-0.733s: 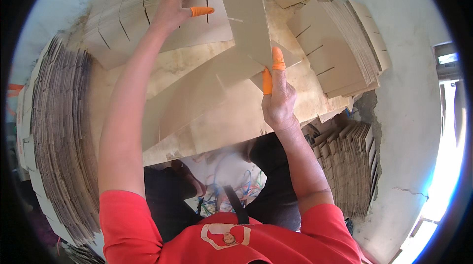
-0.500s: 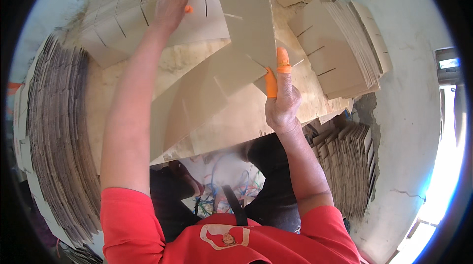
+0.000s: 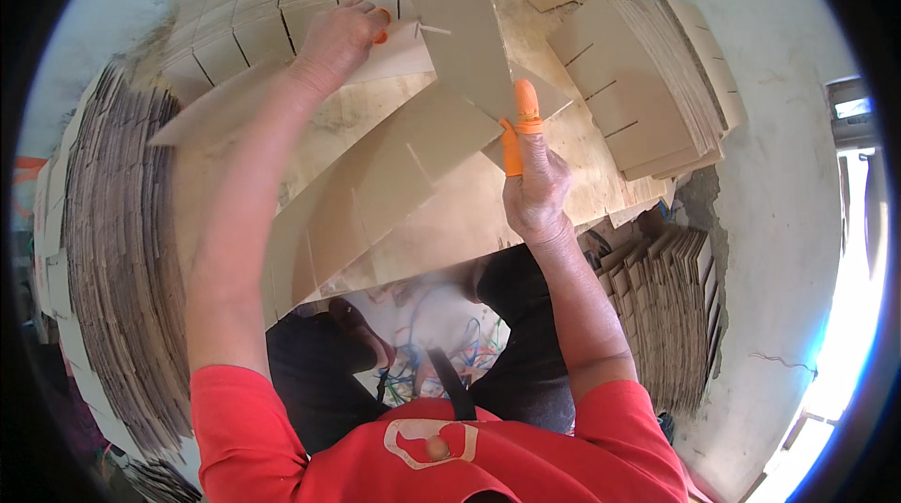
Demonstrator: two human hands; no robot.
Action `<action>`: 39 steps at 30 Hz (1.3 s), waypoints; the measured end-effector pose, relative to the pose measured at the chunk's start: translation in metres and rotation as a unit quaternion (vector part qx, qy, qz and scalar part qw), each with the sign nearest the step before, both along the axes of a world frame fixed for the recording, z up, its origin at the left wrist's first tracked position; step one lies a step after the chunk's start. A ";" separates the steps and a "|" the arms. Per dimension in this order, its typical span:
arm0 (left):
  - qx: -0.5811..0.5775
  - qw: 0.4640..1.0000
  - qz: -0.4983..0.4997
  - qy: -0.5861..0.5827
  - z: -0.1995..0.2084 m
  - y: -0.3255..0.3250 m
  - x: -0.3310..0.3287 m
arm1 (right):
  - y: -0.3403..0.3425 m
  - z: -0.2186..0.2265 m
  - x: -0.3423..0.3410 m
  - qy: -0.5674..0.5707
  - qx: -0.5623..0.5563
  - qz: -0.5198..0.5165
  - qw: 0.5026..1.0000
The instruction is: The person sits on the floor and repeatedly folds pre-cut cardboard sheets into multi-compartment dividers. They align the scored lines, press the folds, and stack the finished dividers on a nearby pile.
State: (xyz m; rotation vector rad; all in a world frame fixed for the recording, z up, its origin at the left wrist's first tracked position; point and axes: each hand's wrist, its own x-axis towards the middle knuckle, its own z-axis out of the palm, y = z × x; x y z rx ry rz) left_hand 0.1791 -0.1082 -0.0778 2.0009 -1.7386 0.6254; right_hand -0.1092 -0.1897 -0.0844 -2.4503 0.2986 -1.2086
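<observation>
My left hand, with orange finger covers on its fingertips, pinches the edge of a slotted cardboard strip. That strip stretches out to the left beneath my forearm, in front of the far stack. Orange covers also sit on the thumb and a finger of my right hand, which is closed on crossed cardboard strips. One of these, an upright cardboard strip, rises toward the top edge. Another, a long cardboard strip, slants down to the left over the table. My palm hides part of where they meet.
A wooden table lies under the work. Slotted cardboard stacks stand at the far left and on the right. A tall cardboard pile lines the left side. More cardboard sheets stand lower right, by the wall.
My left hand has drawn a cardboard strip off the far stack, toward me and slightly right. My right hand has shifted a little up and left with the crossed strips.
</observation>
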 end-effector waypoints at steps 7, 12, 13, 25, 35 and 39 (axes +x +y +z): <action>-0.042 0.998 -0.047 0.028 0.021 0.010 -0.043 | 0.001 0.000 -0.006 0.073 0.005 0.006 0.997; -0.037 0.990 -0.103 0.086 0.048 0.031 -0.099 | -0.003 -0.015 -0.006 0.127 -0.007 -0.014 0.992; -0.033 0.989 -0.112 0.092 0.053 0.034 -0.106 | -0.004 -0.016 -0.007 0.133 -0.011 -0.018 0.991; 0.106 0.964 0.240 0.052 0.020 -0.022 0.038 | 0.007 -0.009 -0.021 0.105 0.039 -0.021 0.993; 0.050 0.989 0.138 -0.009 -0.018 -0.021 0.061 | 0.002 -0.012 -0.025 0.095 -0.006 -0.017 0.995; 0.001 0.996 0.086 0.035 -0.008 -0.009 0.050 | 0.006 -0.005 -0.024 0.090 -0.014 -0.023 0.996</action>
